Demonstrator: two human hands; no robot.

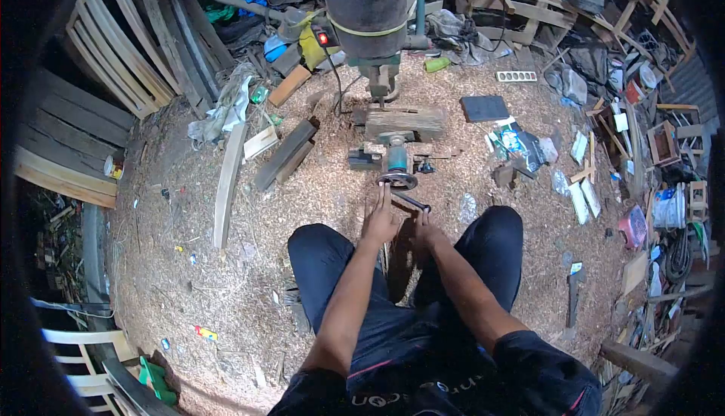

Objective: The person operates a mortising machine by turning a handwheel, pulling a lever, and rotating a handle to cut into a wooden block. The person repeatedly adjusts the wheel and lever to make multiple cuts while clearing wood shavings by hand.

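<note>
A machine with a dark cylindrical body (366,0) stands at the top centre, a wooden block (405,122) beneath its lower end. In front of the block is a green vise-like part with a round metal handwheel (398,181). My left hand (380,218) touches the near edge of the wheel with extended fingers. Just right of it, my right hand (427,228) is closed at the near end of a dark metal rod (410,201), which slants up and left toward the wheel.
Wood shavings cover the floor (219,287). Loose timber (285,155) lies left of the machine, and a dark slab (485,108) to its right. Curved wooden slats (121,53) lean at the upper left. A power strip (516,77) and scattered plastic are at the right.
</note>
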